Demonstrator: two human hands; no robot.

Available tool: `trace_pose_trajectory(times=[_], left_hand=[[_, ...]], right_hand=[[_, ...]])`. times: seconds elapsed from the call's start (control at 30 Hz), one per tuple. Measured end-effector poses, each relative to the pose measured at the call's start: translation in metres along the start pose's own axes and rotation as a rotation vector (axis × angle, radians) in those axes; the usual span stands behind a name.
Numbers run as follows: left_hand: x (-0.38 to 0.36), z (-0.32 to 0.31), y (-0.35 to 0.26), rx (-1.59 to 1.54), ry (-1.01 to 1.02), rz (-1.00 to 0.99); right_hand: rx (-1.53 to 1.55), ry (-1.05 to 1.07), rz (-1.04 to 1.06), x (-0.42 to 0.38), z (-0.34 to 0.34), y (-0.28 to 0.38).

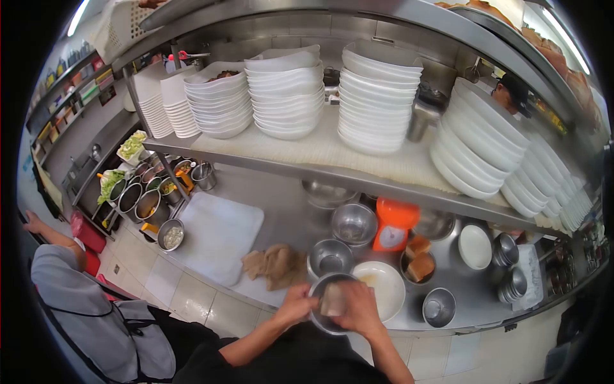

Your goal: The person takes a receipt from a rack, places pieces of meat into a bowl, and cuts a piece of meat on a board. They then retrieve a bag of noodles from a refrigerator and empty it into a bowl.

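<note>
In the head view, holds a steel bowl at the near edge of the metal counter, just in front of the body. Grips the bowl's rim narrowly with the left hand, fingers closed on the metal. Has the right hand inside the bowl, over a pale piece; cannot tell, for the blur, whether gripping or merely touching it. Has a stained white plate just beside the bowl on the right, and farther that way a small metal bowl. Farther back, shows an orange scale near bread pieces in another bowl. To the left, has a crumpled brown cloth between the steel bowl and a white cutting board. Higher up, shows stacked white dishes on a steel shelf. At far left, shows a co-worker in grey, well apart from the bowl
</note>
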State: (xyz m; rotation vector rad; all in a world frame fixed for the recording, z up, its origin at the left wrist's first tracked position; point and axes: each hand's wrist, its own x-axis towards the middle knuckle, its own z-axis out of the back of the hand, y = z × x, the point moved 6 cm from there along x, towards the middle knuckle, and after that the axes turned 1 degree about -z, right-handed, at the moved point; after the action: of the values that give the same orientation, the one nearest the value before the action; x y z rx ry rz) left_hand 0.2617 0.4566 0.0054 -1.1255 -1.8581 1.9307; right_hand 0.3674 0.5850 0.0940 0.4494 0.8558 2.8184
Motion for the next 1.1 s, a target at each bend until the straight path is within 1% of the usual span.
trace_pose_trajectory(times=[0.07,0.17,0.23,0.3,0.4,0.5,0.53,0.63,0.67,0.77,0.8,0.9,0.97,1.0,1.1], left_hand=[[-0.012,0.012,0.007,-0.103,-0.079,0.02],[-0.02,0.035,0.023,-0.146,-0.164,0.088],[-0.022,0.049,0.016,-0.193,-0.248,0.061],[-0.023,0.067,0.008,-0.264,-0.328,0.009],[-0.019,0.111,-0.005,-0.322,-0.467,-0.092],[-0.02,0.155,-0.03,-0.468,-0.6,-0.171],[-0.017,0.171,-0.033,-0.51,-0.627,-0.191],[0.005,0.227,-0.039,-0.6,-0.716,-0.27],[0.015,0.245,-0.042,-0.608,-0.743,-0.294],[0.05,0.296,-0.055,-0.657,-0.77,-0.33],[0.064,0.313,-0.059,-0.669,-0.79,-0.327],[0.12,0.368,-0.06,-0.629,-0.798,-0.259],[0.161,0.395,-0.06,-0.649,-0.804,-0.227],[0.181,0.407,-0.061,-0.657,-0.795,-0.244],[0.236,0.435,-0.068,-0.652,-0.811,-0.233]], right_hand=[[0.127,-0.033,0.058,-0.006,-0.002,0.007],[0.237,-0.254,0.064,-0.02,0.009,0.009],[0.25,-0.416,-0.04,-0.032,0.006,-0.01],[0.412,-0.457,-0.242,-0.034,-0.002,-0.022],[0.479,-0.32,-0.253,-0.019,-0.032,-0.021],[0.594,-0.094,-0.193,0.007,-0.08,0.001],[0.575,-0.02,-0.148,0.014,-0.1,0.007],[0.47,0.224,-0.165,0.047,-0.157,0.021],[0.368,0.303,-0.103,0.059,-0.192,0.007],[0.001,0.234,-0.145,0.095,-0.252,-0.007],[0.011,0.298,-0.293,0.106,-0.267,-0.007],[-0.147,0.18,-0.364,0.119,-0.326,-0.035],[-0.239,0.198,-0.413,0.127,-0.334,-0.033],[-0.286,0.207,-0.449,0.131,-0.333,-0.027],[-0.114,0.231,-0.567,0.151,-0.322,-0.019]])
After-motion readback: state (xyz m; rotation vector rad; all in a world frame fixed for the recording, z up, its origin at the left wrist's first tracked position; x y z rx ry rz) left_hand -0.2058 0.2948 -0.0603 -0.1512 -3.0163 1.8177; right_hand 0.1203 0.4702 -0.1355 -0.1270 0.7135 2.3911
